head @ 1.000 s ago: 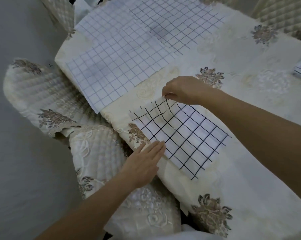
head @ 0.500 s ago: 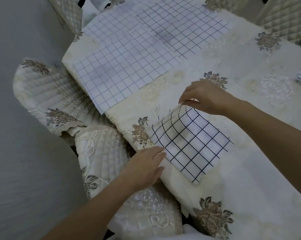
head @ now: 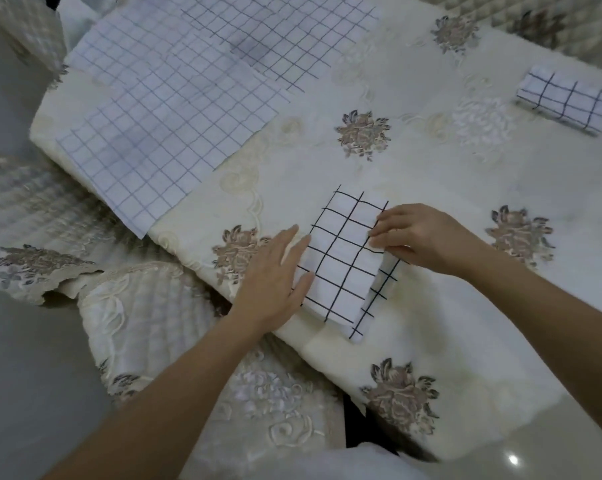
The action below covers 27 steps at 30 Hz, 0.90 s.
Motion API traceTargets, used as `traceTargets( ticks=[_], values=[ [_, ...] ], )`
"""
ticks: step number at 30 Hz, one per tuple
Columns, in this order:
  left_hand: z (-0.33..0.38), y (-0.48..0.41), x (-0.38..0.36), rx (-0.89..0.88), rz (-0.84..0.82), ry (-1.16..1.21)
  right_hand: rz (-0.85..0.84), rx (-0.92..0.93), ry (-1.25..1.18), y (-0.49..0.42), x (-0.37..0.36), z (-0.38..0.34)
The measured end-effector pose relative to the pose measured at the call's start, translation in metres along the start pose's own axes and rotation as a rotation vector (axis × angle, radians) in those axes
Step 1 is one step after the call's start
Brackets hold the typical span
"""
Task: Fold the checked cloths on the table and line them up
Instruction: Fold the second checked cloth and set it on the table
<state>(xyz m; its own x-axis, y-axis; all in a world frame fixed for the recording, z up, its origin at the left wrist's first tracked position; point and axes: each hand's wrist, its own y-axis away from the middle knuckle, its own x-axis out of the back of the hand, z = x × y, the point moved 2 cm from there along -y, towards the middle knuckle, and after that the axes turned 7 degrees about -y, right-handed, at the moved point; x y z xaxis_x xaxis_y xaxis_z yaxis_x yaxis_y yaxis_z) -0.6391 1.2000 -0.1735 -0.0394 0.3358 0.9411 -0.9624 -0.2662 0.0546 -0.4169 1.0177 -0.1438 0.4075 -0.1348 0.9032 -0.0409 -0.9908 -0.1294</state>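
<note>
Spreading across the embroidered tablecloth (head: 431, 161), two unfolded pale checked cloths (head: 175, 109) lie at eleven o'clock, apart from your work. At centre, the black-checked cloth (head: 341, 258) lies doubled over, its lower layer showing at four o'clock. A folded cloth (head: 566, 98) sits at two o'clock, probably starting the row. Your left hand (head: 271, 278), fingers straight, pins the crease side flat. Your right hand (head: 420, 237) pinches the flap's edge, apparently to square it.

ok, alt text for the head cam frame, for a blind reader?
Two hands fold a small black-checked cloth on a floral tablecloth: the left hand presses flat on its left side, the right hand pinches the folded-over right edge. Larger checked cloths lie flat at far left; one folded cloth sits at far right.
</note>
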Motion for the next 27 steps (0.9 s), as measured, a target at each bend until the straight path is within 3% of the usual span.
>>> traceTargets(
  ticks=[3, 7, 27],
  values=[
    [0.012, -0.003, -0.029, -0.09, -0.164, -0.207, 0.041, -0.055, -0.01, 0.025, -0.028, 0.006],
    [0.017, -0.002, -0.048, -0.131, -0.214, -0.321, 0.115, -0.087, -0.018, 0.048, -0.058, 0.008],
    [0.033, 0.009, -0.062, -0.215, -0.205, -0.401, 0.236, -0.209, -0.104, 0.078, -0.078, 0.009]
  ],
)
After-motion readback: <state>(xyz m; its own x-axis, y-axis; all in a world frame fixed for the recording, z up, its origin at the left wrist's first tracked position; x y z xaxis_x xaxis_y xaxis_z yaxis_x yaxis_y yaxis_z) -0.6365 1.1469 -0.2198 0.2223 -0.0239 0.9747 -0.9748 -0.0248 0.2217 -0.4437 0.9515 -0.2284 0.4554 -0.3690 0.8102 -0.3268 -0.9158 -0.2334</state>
